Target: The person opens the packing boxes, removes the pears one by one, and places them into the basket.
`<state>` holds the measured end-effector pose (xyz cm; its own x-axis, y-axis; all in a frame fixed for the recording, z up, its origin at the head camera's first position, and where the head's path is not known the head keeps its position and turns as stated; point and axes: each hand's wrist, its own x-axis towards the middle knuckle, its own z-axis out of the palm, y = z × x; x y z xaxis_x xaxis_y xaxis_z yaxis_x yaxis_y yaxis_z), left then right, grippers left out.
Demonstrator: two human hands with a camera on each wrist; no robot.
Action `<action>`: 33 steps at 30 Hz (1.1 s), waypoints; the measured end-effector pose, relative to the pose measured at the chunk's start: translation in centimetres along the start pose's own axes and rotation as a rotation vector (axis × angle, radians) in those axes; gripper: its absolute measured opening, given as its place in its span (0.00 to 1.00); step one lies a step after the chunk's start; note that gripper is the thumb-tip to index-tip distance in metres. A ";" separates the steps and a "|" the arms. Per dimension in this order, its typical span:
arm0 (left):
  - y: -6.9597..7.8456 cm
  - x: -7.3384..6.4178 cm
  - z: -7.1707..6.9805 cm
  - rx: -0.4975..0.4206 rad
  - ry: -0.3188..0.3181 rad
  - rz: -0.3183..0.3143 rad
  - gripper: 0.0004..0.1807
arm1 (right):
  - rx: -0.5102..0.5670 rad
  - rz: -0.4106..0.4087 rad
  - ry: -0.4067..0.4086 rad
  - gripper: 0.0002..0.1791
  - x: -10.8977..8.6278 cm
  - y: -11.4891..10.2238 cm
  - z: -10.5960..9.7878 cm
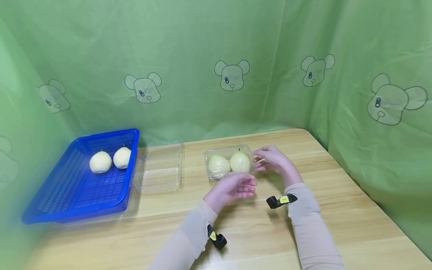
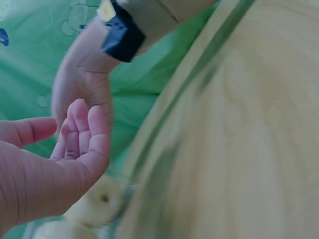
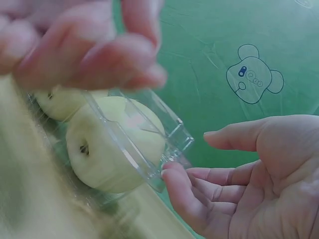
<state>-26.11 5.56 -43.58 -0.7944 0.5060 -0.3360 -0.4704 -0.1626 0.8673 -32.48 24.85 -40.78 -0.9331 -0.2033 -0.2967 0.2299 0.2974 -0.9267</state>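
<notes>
1. Nothing is held by the left hand [image 1: 233,187]; its grip is loose, fingers gently bent and thumb set apart, near the front of the box [image 1: 225,150]. Whether the box is touched by it cannot be told.
2. Nothing is enclosed by the right hand [image 1: 272,158] either; its grip is relaxed, and the box's right end seems to be touched by a fingertip.
3. The key relation is judged to be this: the box is set just left of the right hand and beyond the left one, its long axis laid roughly left to right.
4. The box is made of thin, glossy, see-through plastic; two rounded, smooth, pale yellow-green pears [image 1: 240,164] are contained side by side.
5. Farther left, a second box [image 1: 161,177] of similar plastic is placed beside the blue lattice basket [image 1: 101,189], where two other pears [image 1: 100,163] are held.
6. The wood-grained tabletop [image 1: 260,240] is bordered by a creased green curtain [image 1: 189,108].
</notes>
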 end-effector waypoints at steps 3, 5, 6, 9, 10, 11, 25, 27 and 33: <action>1.0 -0.6 0.2 0.030 0.000 0.036 0.17 | 0.004 0.002 -0.001 0.30 -0.3 -0.1 -0.2; 1.7 -1.1 0.2 0.035 -0.010 0.054 0.17 | 0.010 0.003 0.001 0.30 -0.4 -0.1 -0.4; 2.0 -1.3 0.2 0.039 -0.013 0.063 0.16 | 0.010 0.002 0.001 0.30 -0.5 -0.1 -0.5; 2.9 -1.9 0.0 0.055 -0.018 0.092 0.13 | -0.007 -0.010 0.013 0.31 -0.8 -0.2 -0.6; 3.2 -2.1 -0.1 0.064 -0.017 0.105 0.12 | -0.016 -0.015 0.020 0.31 -1.0 -0.3 -0.7; 3.5 -2.3 -0.1 0.071 -0.014 0.116 0.10 | -0.025 -0.019 0.028 0.32 -1.1 -0.4 -0.7; 7.2 -4.1 -3.5 0.227 0.164 0.278 0.15 | -0.051 -0.140 0.064 0.29 -2.6 -2.9 0.6; 7.5 -4.2 -4.1 0.268 0.222 0.300 0.16 | -0.054 -0.168 0.069 0.28 -2.8 -3.2 1.3; 8.0 -3.9 -6.2 0.321 0.375 0.339 0.15 | -0.011 -0.278 0.015 0.25 -2.6 -3.5 3.8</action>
<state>-29.17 -2.97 -37.64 -0.9888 0.1275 -0.0772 -0.0738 0.0310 0.9968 -29.85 20.80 -37.63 -0.9639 -0.2647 -0.0277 -0.0386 0.2418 -0.9696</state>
